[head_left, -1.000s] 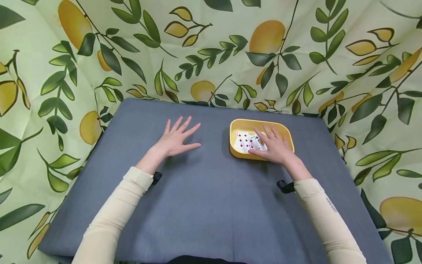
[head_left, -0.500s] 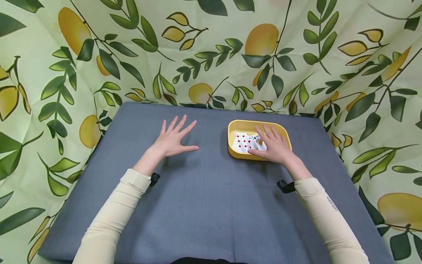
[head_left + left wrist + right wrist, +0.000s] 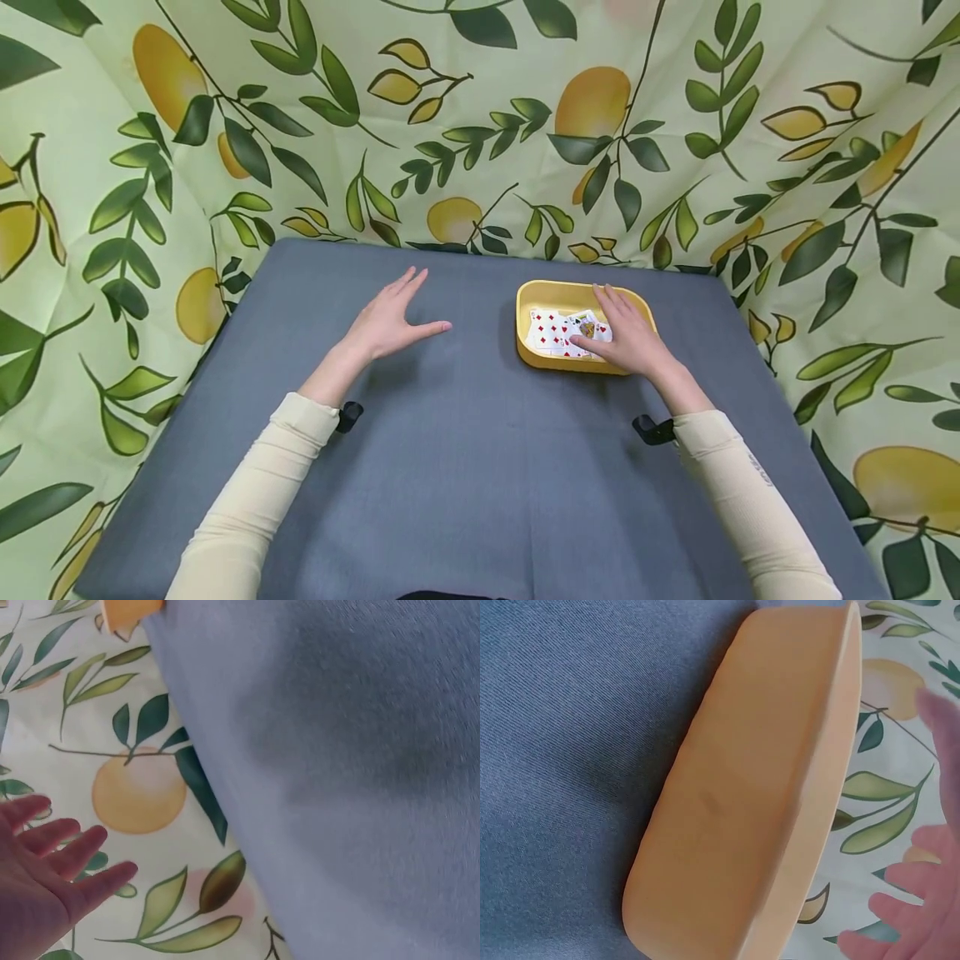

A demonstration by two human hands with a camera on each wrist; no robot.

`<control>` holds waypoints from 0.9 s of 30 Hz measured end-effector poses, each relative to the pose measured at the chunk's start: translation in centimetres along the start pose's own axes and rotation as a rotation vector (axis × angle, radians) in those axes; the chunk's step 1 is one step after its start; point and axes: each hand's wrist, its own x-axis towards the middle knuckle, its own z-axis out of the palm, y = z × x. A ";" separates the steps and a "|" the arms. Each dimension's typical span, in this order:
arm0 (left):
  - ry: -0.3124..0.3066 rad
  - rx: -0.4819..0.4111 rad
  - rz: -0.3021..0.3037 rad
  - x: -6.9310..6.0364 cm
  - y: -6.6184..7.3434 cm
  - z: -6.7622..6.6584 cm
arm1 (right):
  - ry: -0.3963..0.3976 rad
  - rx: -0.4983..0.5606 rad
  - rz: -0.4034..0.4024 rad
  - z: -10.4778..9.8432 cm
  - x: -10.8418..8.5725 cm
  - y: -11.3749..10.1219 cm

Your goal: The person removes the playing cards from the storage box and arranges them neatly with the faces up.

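Note:
A yellow oval-cornered plastic box (image 3: 536, 358) stands on the right side of the grey-blue table. Several playing cards (image 3: 550, 332) lie face up inside it, among them a diamonds card and a court card. Over the box's right part hovers my right hand (image 3: 632, 335), fingers extended, thumb apart, hiding some of the cards and the rim. In the right wrist view the box's outer wall (image 3: 720, 795) fills the middle, and the fingers are apart from it. My left hand (image 3: 384, 323) hangs above the table left of the box, fingers extended and holding nothing.
The table (image 3: 465, 450) is covered in plain cloth. A curtain (image 3: 315, 125) printed with leaves and yellow fruit surrounds its back and sides. Black bands (image 3: 654, 429) circle both wrists below pale sleeves (image 3: 738, 500).
The spread fingers of both hands have drawn closer together, with the thumbs still apart. My right hand has shifted slightly right relative to the box. The head view has tilted a little.

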 end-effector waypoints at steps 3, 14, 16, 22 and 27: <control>0.067 -0.133 -0.027 0.4 0.2 0.0 | 0.050 0.049 0.018 -0.5 0.0 0.3; 0.176 -0.501 -0.119 0.3 0.6 1.6 | 0.198 0.146 0.191 -0.9 0.1 2.6; 0.176 -0.545 -0.128 0.3 0.7 2.1 | 0.193 0.149 0.232 -1.0 0.1 3.3; 0.182 -0.630 -0.118 0.6 1.5 3.4 | 0.137 0.109 0.318 -1.3 -0.1 5.3; 0.180 -0.660 -0.064 1.4 2.5 4.6 | 0.200 0.122 0.368 -1.9 0.1 6.1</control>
